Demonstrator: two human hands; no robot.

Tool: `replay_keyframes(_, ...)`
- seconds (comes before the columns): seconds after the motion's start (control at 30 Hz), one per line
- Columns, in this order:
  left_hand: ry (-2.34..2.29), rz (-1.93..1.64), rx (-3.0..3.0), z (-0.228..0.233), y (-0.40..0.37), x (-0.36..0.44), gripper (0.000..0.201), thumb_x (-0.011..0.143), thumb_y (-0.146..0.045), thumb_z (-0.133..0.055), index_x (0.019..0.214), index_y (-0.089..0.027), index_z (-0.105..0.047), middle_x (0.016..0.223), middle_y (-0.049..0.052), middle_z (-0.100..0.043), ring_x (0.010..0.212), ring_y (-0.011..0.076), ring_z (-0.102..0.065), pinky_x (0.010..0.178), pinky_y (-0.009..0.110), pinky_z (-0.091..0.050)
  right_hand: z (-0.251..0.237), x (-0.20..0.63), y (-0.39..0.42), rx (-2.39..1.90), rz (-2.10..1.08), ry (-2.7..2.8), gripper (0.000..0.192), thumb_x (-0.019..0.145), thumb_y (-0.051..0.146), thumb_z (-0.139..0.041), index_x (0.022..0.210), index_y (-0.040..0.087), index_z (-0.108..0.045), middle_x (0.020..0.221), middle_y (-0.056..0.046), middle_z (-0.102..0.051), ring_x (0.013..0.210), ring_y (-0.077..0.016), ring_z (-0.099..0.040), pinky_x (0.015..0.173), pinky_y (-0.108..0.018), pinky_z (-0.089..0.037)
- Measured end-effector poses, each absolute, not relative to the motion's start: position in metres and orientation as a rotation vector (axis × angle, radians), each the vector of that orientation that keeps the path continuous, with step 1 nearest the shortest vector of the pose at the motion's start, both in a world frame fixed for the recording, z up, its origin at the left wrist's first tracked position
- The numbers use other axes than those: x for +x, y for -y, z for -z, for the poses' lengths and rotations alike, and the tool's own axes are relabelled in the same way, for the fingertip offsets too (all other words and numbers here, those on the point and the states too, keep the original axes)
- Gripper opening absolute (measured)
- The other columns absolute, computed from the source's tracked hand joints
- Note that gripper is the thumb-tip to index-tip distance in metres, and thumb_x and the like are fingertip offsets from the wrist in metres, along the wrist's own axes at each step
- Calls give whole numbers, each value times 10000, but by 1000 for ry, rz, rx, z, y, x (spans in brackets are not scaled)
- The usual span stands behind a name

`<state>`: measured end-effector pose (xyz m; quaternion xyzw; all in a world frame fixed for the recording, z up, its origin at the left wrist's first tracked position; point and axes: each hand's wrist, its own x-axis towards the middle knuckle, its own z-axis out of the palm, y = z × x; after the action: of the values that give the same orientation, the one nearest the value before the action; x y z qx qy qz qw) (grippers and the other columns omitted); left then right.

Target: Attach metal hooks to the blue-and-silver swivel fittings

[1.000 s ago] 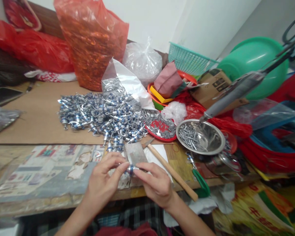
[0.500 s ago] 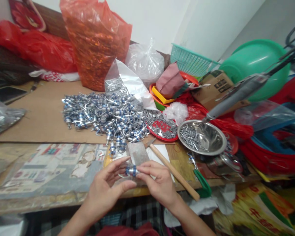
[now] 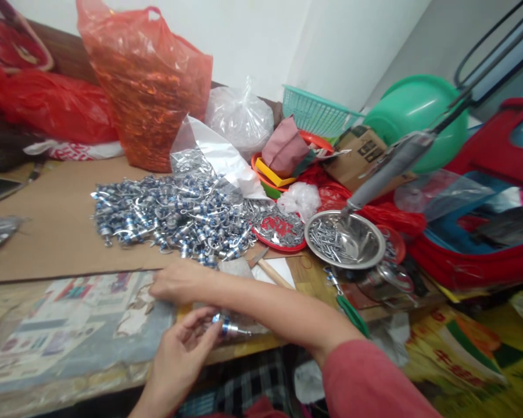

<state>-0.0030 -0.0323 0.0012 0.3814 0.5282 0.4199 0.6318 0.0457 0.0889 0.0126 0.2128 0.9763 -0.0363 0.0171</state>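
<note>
My left hand (image 3: 185,348) is closed, thumb against fingers, round a small blue-and-silver metal fitting (image 3: 230,326) with a thin pin sticking out to the right. My right hand (image 3: 176,283) reaches across to the left over the table, just in front of a large heap of similar fittings (image 3: 174,212). Its fingers point down and are partly hidden, so what they hold, if anything, does not show. Beneath the right forearm, a grey metal block (image 3: 236,267) and a hammer with a wooden handle (image 3: 274,273) are partly covered.
A steel bowl (image 3: 377,249) of nails stands on the right, beside a red plate (image 3: 287,247) of flat metal pieces. A grey-handled tool (image 3: 383,168) slants above the bowl. Behind the heap stands a large orange plastic bag (image 3: 143,98). A green cord loop (image 3: 353,315) hangs at the table edge.
My right hand has left the fitting and swung left across the table, its forearm now over the block and hammer. My left hand keeps the fitting, lower down. The view has shifted right.
</note>
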Motion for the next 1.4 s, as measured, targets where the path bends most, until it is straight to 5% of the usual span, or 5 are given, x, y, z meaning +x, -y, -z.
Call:
replay_keyframes(0.1,-1256,-944,869,-1,32,-6,416,450,-408,-753,745,-152,-607,652,29,-707,641,222,-675,655,287,-557,-2,36,-90,439,-3,-3105,173,840,167,-450,803,168,-619,831,-23,-646,787,-136,-570,630,-218,-408)
replay_keyframes(0.33,-1082,-915,983,-4,18,-4,347,550,-371,-724,783,-183,-548,739,17,-681,748,213,-661,693,287,-543,-40,83,-74,941,-127,-3108,120,750,174,-525,809,186,-629,800,11,-615,675,-121,-558,528,-195,-368)
replay_keyframes(0.57,-928,-844,1025,-8,1,-3,358,676,-318,-642,907,-236,-380,729,-33,-622,706,158,-640,649,283,-521,-58,257,-34,2492,-414,-2106,265,779,49,-401,881,147,-626,844,-110,-577,803,-207,-558,691,-281,-403)
replay_keyframes(0.83,-856,-761,1088,-12,-15,-2,311,713,-264,-608,891,-232,-355,724,-44,-573,661,125,-576,573,254,-489,-20,292,-75,2322,-41,-2325,297,781,132,-523,1044,230,-620,1010,-39,-610,934,-150,-556,799,-202,-394)
replay_keyframes(1.4,-852,-839,930,-12,-19,1,392,619,-127,-643,871,-233,-362,721,-65,-530,586,117,-580,496,263,-500,-22,261,-95,2604,278,-2609,204,785,176,-513,908,138,-672,899,-75,-666,833,-163,-595,786,-286,-436)
